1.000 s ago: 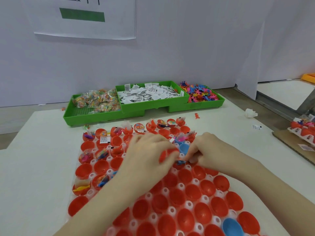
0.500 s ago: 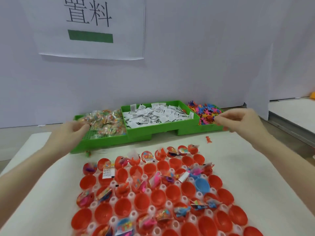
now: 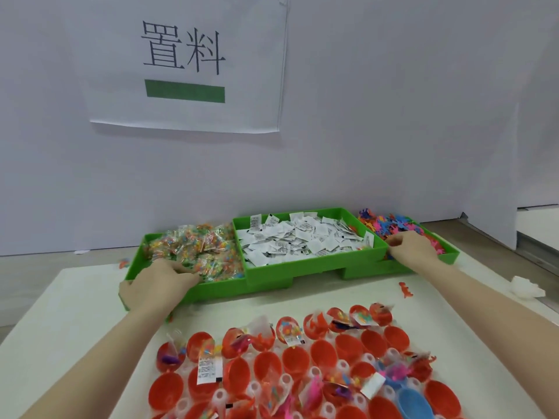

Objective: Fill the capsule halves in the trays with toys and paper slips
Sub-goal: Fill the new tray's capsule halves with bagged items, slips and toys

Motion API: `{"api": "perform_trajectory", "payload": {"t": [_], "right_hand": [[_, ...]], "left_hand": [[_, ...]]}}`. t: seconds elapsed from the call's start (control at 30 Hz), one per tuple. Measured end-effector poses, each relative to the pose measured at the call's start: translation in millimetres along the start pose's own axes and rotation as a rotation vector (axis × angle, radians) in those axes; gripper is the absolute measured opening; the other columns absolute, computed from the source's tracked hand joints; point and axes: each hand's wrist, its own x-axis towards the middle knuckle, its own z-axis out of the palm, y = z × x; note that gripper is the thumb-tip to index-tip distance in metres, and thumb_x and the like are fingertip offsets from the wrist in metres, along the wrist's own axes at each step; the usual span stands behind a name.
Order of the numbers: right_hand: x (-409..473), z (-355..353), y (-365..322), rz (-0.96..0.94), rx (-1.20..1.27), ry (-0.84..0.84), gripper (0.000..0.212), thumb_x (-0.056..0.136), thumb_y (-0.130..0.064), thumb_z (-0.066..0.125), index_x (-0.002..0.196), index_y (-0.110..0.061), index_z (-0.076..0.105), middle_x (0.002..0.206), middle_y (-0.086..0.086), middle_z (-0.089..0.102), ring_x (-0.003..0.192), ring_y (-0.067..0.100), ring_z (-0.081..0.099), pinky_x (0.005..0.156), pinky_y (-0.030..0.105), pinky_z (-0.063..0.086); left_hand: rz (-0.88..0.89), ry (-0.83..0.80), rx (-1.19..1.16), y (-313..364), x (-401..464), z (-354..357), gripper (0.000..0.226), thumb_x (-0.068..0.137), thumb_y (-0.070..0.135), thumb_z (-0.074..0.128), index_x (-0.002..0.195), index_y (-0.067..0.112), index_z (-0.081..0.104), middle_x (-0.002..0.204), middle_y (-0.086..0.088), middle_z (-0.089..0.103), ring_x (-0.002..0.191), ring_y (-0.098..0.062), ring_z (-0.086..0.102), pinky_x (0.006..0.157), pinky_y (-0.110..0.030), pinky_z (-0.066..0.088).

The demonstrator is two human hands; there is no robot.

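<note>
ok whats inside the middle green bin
The middle green bin holds a heap of white paper slips with small black print. They cover its floor, so anything lying beneath them cannot be seen.

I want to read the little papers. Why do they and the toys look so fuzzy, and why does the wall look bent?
Head view: the paper slips are small and soft, so their print stays unreadable; the red capsule halves near the bottom edge are smeared; the wide lens bows the wall sign and green trays; lighting is even, with faint shadows and no strong glare.

Capsule tray [image 3: 305,385] bottom edge cropped
</note>
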Motion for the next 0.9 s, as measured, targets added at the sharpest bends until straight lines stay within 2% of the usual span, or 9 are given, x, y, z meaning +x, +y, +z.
{"api": "perform_trajectory", "payload": {"t": [0.17,0.23,0.33,0.47,0.6,0.67,0.77,0.83,0.9], "right_hand": [[-6,3,-2,-0.057,0.094,0.162,0.011,0.081,-0.017,0.068,0.087,-0.007,0.071,0.094,0.011,0.069,0.079,0.021,0.056,0.072,0.03,0.043],[-10,2,-2,-0.09,0.109,0.261,0.014,0.082,-0.019,0.068,0.081,-0.005,0.071,0.087,0.011,0.069,0.073,0.018,0.051,0.068,0.028,0.038],[-14,-3,-5,-0.079,0.248,0.464,0.022,0.087,-0.022,0.061,0.084,0.0,0.064,0.087,0.015,0.065,0.074,0.021,0.048,0.068,0.031,0.036],[-16,-16,-28,-0.071,0.57,0.535,0.01,0.095,-0.011,0.045,0.096,-0.002,0.05,0.092,0.016,0.062,0.076,0.022,0.051,0.064,0.029,0.035],[-22,-21,-61,-0.249,0.546,0.341,0.015,0.095,-0.004,0.038,0.102,-0.004,0.051,0.091,0.008,0.056,0.067,0.017,0.046,0.052,0.024,0.032],[-26,-21,-77,-0.339,0.438,0.15,0.02,0.094,-0.008,0.04,0.101,-0.009,0.058,0.088,0.003,0.059,0.061,0.017,0.05,0.049,0.02,0.033],[-33,-16,-98,-0.419,0.175,-0.091,0.022,0.087,-0.032,0.058,0.097,-0.014,0.066,0.1,0.001,0.063,0.071,0.019,0.058,0.056,0.023,0.039],[-36,-8,-106,-0.441,0.075,-0.136,0.032,0.079,-0.042,0.066,0.095,-0.015,0.069,0.105,0.0,0.063,0.077,0.012,0.053,0.067,0.024,0.039],[-37,-2,-110,-0.428,0.06,-0.142,0.034,0.074,-0.043,0.071,0.093,-0.016,0.07,0.101,0.0,0.066,0.08,0.011,0.053,0.068,0.024,0.04]], "left_hand": [[-0.012,0.098,-0.032,1,6,3,0.014,0.079,0.035,0.07,0.086,0.023,0.072,0.092,-0.005,0.067,0.096,-0.03,0.056,0.088,-0.036,0.035],[0.024,0.146,-0.11,-2,3,4,0.018,0.078,0.037,0.071,0.082,0.02,0.073,0.082,-0.004,0.066,0.084,-0.028,0.056,0.079,-0.034,0.037],[0.101,0.229,-0.28,-10,-1,3,0.017,0.076,0.036,0.073,0.073,0.019,0.072,0.072,-0.001,0.062,0.065,-0.019,0.048,0.062,-0.029,0.037],[0.075,0.326,-0.646,-8,-7,-5,0.015,0.074,0.031,0.074,0.082,0.018,0.073,0.082,0.0,0.063,0.079,-0.015,0.051,0.068,-0.026,0.035],[0.089,0.313,-1.058,-1,-30,-26,0.008,0.075,0.021,0.073,0.082,0.019,0.071,0.065,0.008,0.067,0.062,0.004,0.06,0.059,0.0,0.041],[0.103,0.259,-1.267,-3,-51,-39,0.001,0.074,0.019,0.071,0.074,0.02,0.07,0.059,0.011,0.069,0.056,0.004,0.063,0.059,-0.004,0.047],[0.112,0.222,-1.42,-5,-79,-62,0.013,0.067,0.034,0.065,0.063,0.024,0.073,0.065,0.012,0.071,0.05,-0.001,0.062,0.057,-0.008,0.051],[0.13,0.184,-1.423,-1,-94,-74,0.013,0.061,0.041,0.063,0.062,0.033,0.074,0.067,0.012,0.071,0.048,0.0,0.06,0.052,-0.007,0.048],[0.154,0.126,-1.413,4,-109,-82,0.023,0.05,0.054,0.066,0.062,0.035,0.073,0.068,0.011,0.072,0.044,0.0,0.058,0.043,-0.006,0.042]]}}
